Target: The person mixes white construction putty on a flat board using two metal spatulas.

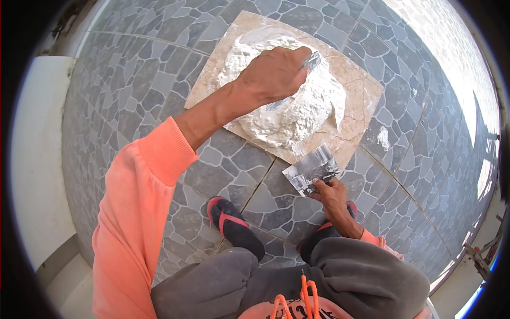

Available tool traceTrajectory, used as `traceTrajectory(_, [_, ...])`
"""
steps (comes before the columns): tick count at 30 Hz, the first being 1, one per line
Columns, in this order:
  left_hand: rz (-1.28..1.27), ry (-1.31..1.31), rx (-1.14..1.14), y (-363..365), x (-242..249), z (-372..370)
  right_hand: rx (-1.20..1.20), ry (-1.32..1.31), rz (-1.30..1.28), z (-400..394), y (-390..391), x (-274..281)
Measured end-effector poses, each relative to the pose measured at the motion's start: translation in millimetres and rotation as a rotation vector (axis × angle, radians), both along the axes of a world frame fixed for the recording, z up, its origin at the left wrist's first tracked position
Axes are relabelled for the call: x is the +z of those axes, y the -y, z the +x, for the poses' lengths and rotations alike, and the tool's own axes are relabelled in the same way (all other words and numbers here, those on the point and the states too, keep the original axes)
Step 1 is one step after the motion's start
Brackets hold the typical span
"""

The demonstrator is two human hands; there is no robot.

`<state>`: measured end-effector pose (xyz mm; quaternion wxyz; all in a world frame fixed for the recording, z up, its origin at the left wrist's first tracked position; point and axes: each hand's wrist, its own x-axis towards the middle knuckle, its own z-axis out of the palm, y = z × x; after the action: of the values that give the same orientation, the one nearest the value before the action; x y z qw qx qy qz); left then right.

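Note:
A mound of wet white paste (289, 125) lies spread on a square beige marble-look tile (358, 98) on the floor. My left hand (276, 74) is closed over the mound around a trowel-like tool; its greyish end (312, 61) pokes out past my fingers, and most of it is hidden by the hand. Near the tile's closest corner, my right hand (333, 198) pinches a flat rectangular metal scraper plate (313, 169) by its lower edge. White paste smears the plate's face.
Grey stone-patterned paving (207, 165) surrounds the tile. A white splash (383, 138) marks the floor to the right. My feet in dark socks and red-strapped flip-flops (234, 226) are close to the tile. A white wall (40, 154) stands at the left.

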<state>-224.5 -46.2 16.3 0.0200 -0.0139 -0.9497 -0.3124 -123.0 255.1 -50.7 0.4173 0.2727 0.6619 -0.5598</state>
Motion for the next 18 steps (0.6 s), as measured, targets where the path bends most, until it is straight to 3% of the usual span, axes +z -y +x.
traceTrajectory(8, [-0.041, 0.032, -0.080, 4.6, 7.6, 3.4, -0.123, 0.118, -0.319, -0.3, 58.1, -27.4])
traceTrajectory(18, [-0.065, 0.094, -0.295, -1.3, 4.6, 20.9, -0.143, 0.071, -0.479, -29.0, 93.7, 3.6])
